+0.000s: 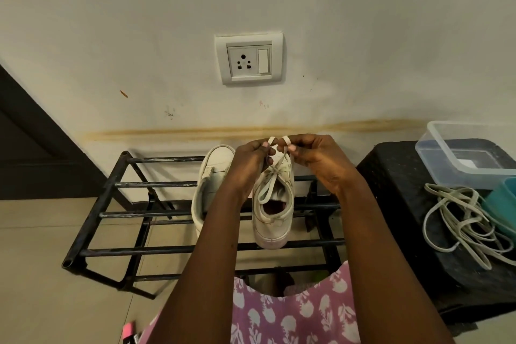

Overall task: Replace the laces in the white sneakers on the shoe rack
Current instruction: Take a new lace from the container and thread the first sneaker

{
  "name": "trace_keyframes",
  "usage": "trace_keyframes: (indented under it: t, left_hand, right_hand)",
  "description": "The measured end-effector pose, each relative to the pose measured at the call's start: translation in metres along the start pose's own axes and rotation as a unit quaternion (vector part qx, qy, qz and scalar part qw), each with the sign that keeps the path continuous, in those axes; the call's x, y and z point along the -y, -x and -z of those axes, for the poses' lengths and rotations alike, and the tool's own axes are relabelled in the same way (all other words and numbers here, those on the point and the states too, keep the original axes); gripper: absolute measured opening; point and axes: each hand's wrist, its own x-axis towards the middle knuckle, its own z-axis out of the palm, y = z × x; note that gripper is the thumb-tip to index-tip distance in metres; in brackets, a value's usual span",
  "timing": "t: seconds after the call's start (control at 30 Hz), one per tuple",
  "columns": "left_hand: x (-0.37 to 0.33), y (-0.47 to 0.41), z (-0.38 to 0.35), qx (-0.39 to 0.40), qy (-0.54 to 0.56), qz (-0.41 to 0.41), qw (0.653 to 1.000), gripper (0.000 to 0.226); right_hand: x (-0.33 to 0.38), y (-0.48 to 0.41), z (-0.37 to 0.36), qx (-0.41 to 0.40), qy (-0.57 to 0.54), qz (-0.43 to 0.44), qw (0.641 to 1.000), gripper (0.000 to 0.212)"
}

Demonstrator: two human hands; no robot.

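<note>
Fingers (pixel 264 146) of the left hand (pixel 250 159) and right hand (pixel 312 158) pinch lace loops (pixel 279 140), hiding the laced sneaker (pixel 272 222) toe.

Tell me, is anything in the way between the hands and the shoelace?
Nothing visible is. The left hand and the right hand each pinch the lace directly, just above the sneaker standing on the shoe rack.

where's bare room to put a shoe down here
The rack is bare from its left end to the left sneaker. The stool is free on its left, crowded on its right with loose laces and a clear box.
</note>
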Motion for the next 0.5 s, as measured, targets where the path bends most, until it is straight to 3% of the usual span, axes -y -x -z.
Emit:
trace_keyframes:
  t: [0.17,0.37,0.5]
  left_hand:
    - [-0.003,0.002,0.003,0.006,-0.090,-0.020,0.996,0.021]
    - [-0.006,0.004,0.011,0.071,-0.120,-0.042,0.989,0.026]
    - [-0.005,0.004,0.010,0.090,-0.144,-0.064,0.983,0.013]
  right_hand:
    - [0.008,-0.005,-0.009,-0.042,0.177,0.032,0.983,0.023]
    - [0.016,-0.008,-0.021,-0.095,0.221,0.040,0.970,0.020]
    - [0.018,-0.008,-0.026,-0.132,0.233,0.038,0.963,0.017]
